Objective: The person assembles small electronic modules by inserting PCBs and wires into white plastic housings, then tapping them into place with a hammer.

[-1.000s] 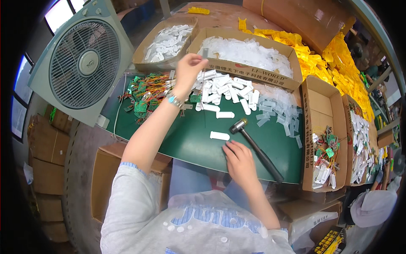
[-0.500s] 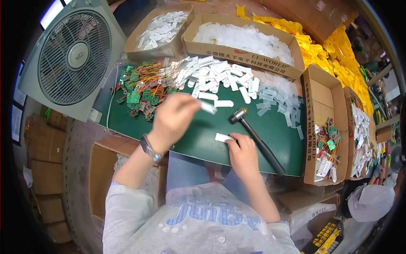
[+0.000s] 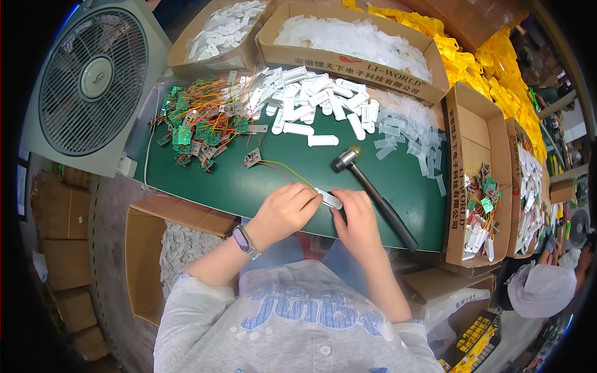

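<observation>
A small white plastic casing is held over the table's front edge between both hands. My left hand is closed, its fingertips pinching the casing's left end, where a yellow wire and a red wire run in. Those wires lead left to a small metal plate lying on the green mat; whatever sits under my left fingers is hidden. My right hand grips the casing's other end between thumb and fingers. Just beyond it lies a hammer with a black handle.
Green circuit boards with wires are heaped at the left, beside white casings and clear plastic pieces. Cardboard boxes line the back and right. A fan stands left. A person in a white cap is at right.
My left hand came down and right, from above the mat to the casing in my right hand. The blurred pale piece it carried is gone from view; the wired metal plate now lies on the mat.
</observation>
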`<state>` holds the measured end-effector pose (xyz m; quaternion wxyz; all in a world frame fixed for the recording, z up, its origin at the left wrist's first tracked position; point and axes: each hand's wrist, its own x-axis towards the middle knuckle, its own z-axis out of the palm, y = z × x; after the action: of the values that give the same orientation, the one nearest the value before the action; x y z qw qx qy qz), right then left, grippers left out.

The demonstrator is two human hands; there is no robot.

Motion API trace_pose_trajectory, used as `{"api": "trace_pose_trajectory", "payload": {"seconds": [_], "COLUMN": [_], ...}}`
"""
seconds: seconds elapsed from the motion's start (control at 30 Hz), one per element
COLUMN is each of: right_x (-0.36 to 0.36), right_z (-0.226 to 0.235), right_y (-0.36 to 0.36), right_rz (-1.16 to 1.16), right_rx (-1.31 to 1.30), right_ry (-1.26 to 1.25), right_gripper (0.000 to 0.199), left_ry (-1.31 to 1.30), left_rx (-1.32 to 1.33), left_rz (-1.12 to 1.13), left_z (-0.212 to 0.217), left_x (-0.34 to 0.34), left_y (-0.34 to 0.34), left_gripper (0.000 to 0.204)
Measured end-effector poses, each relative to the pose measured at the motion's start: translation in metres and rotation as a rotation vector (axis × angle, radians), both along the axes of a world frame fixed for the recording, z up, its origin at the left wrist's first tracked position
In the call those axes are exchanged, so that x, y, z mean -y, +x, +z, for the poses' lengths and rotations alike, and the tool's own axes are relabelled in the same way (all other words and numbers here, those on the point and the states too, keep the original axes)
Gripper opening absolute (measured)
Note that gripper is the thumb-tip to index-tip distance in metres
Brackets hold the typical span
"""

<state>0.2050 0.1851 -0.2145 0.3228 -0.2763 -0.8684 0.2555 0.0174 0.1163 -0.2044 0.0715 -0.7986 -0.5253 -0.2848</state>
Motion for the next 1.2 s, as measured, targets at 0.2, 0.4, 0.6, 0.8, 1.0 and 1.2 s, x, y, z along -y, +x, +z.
{"api": "trace_pose_trajectory", "payload": {"seconds": [0.2,0.4,0.6,0.8,1.0,1.2], "right_x": [0.001,0.004,0.012,0.021,0.014,-0.008], "right_z": [0.003,0.002,0.003,-0.002,0.001,0.007], "right_y": [0.001,-0.002,-0.010,-0.015,-0.007,0.006], "right_rz": [0.010,-0.016,-0.078,-0.166,-0.080,0.120], "right_rx": [0.123,0.170,0.201,0.199,0.206,0.221], "right_ry": [0.155,0.242,0.281,0.272,0.230,0.116], "right_gripper": [0.034,0.034,0.034,0.035,0.034,0.035], "left_ry": [-0.074,-0.118,-0.011,-0.039,-0.116,-0.300], "left_rx": [-0.012,0.095,0.063,0.014,-0.053,0.155], "left_rz": [-0.007,0.098,0.145,0.143,0.114,-0.015], "left_z": [0.003,0.001,0.004,0.000,0.009,0.009], "left_x": [0.006,0.001,0.002,0.014,0.016,0.005], "left_y": [-0.008,-0.012,-0.008,0.001,0.000,-0.017], "left_gripper": [0.025,0.020,0.020,0.019,0.019,0.019]}}
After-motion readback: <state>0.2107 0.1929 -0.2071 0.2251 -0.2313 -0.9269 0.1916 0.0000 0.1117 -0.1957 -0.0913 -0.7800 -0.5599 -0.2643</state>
